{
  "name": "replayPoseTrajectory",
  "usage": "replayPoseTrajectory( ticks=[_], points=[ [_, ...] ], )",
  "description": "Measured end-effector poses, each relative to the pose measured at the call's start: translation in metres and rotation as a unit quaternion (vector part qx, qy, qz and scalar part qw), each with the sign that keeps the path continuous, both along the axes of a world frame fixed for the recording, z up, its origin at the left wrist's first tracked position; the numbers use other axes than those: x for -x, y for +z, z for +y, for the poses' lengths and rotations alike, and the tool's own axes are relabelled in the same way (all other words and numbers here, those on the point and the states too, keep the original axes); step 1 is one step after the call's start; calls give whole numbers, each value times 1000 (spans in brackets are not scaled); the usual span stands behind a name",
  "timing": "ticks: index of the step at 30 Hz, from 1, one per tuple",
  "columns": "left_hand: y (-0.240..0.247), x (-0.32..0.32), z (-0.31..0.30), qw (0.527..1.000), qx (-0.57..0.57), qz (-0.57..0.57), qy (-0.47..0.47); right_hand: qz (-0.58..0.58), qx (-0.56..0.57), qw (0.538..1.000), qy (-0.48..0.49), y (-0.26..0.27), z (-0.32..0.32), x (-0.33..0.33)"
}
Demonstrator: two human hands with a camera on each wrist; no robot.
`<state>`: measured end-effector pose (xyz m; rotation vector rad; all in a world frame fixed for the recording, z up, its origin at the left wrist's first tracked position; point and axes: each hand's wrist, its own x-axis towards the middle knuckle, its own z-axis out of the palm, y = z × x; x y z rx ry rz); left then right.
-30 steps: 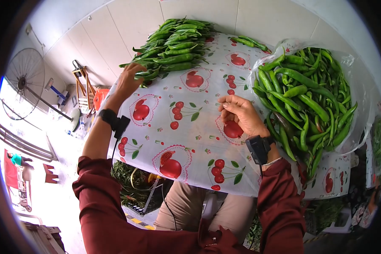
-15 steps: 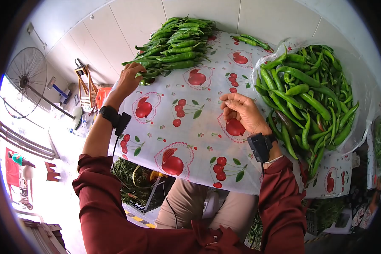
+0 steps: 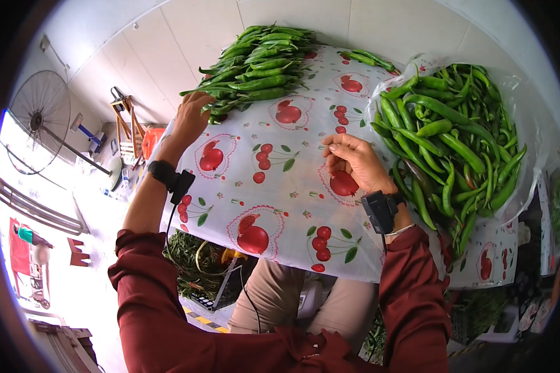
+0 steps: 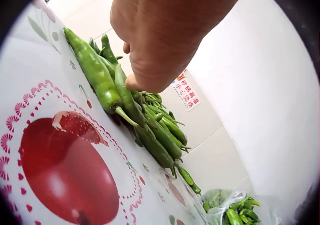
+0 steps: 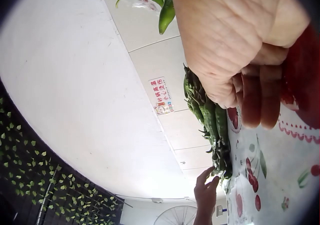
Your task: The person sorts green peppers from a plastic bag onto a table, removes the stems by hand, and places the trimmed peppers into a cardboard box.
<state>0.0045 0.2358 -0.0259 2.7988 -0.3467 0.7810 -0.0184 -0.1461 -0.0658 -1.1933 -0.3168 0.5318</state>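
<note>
Stacked peppers [image 3: 261, 69] touch the left hand [image 3: 191, 119], well apart from the right hand [image 3: 359, 165].

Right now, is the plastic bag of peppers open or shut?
Open: the plastic bag lies spread around the green peppers, which show uncovered in the head view.

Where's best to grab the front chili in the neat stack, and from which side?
Probably mid-body, from above on the tablecloth side: the green chili lies with that flank exposed, while stacked chilies crowd its other side. Its thin stem looks a poorer hold.
</note>
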Motion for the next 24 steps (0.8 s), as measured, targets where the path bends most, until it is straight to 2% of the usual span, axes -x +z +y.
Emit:
replayPoseTrajectory(
  ticks=[5,10,16,18,24],
  points=[
    [9,16,-49,997,19,-1,-81,7,-18,1000,2,-7,0,-2],
    [47,22,-141,978,77,8,-191,-5,-46,999,-10,-7,4,-2],
    [68,8,-232,921,97,68,-372,-11,-58,998,2,-13,4,-5],
    [63,-1,-255,909,56,16,-413,-20,-56,998,6,-14,4,-5],
    [62,-17,-306,898,28,44,-436,-15,-41,999,2,-16,5,-9]
  ],
)
